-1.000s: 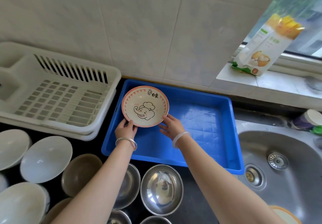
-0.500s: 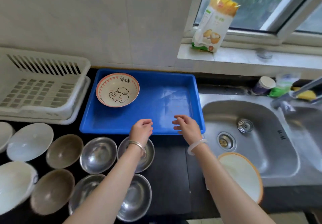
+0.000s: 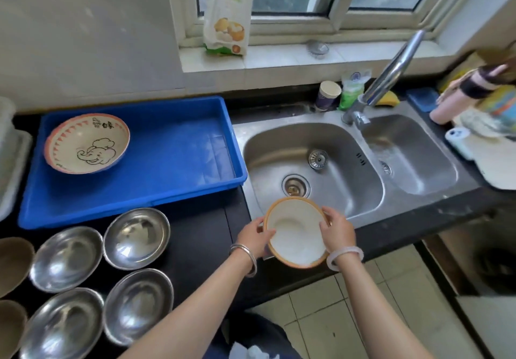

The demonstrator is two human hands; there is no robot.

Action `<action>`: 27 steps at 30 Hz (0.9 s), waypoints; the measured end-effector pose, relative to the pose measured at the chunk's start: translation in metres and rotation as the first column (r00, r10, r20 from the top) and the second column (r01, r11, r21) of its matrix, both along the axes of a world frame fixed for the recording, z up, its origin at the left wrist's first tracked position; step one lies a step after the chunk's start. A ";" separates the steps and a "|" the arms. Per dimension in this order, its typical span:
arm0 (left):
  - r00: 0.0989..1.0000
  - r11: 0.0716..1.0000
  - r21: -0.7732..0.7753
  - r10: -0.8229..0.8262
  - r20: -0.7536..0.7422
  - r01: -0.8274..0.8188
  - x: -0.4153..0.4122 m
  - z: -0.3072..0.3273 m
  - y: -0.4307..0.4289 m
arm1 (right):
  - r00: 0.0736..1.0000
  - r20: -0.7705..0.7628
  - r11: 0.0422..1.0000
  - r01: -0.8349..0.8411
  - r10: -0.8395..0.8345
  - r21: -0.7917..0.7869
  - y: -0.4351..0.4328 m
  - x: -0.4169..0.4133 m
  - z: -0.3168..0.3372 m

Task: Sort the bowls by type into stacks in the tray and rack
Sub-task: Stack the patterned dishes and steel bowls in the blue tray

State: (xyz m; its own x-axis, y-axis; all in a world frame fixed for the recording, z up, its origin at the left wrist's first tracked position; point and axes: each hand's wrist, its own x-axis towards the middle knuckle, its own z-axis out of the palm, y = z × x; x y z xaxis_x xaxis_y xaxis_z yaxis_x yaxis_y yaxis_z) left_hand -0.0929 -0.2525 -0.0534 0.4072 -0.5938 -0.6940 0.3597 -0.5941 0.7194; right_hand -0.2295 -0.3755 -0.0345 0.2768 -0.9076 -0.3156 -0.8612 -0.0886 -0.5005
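Both forearms extend forward and converge over the front edge of the sink (image 3: 279, 146). The left hand (image 3: 252, 237) grips the left rim of a white bowl with an orange rim (image 3: 296, 235), thumb laid over the rim onto the inner surface. The right hand (image 3: 337, 231) grips the right rim, fingers curled over the edge. The bowl is tilted, its opening facing the camera, at the near edge of the left basin; whether it rests on the sink edge cannot be determined. A metal bangle (image 3: 245, 256) sits on the left wrist and a pale bangle (image 3: 344, 256) on the right. The blue tray (image 3: 173, 149) stands on the black counter (image 3: 201, 235) just left of the sink and holds one elephant-print bowl (image 3: 86, 143) in its far left corner, leaning against the tray wall. Four steel bowls (image 3: 136, 237) sit open side up on the counter in front of the tray, each holding nothing. Two brown bowls (image 3: 12, 263) show at the left edge. The white rack (image 3: 12, 160) is cut off at the far left.
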 end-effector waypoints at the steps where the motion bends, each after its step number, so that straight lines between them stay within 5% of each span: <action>1: 1.000 1.000 0.004 0.021 -0.023 -0.021 -0.003 0.000 -0.001 | 0.999 0.013 0.999 0.032 -0.032 0.015 0.000 -0.005 -0.003; 15: 0.964 0.963 -0.040 0.267 0.022 -0.266 0.049 0.031 0.026 | 0.974 0.222 0.999 -0.030 0.038 -0.042 -0.004 0.041 0.031; 27: 0.743 0.718 -0.229 0.668 -0.039 -0.658 0.181 0.068 0.114 | 0.882 0.437 0.963 -0.247 0.176 0.111 0.040 0.229 0.049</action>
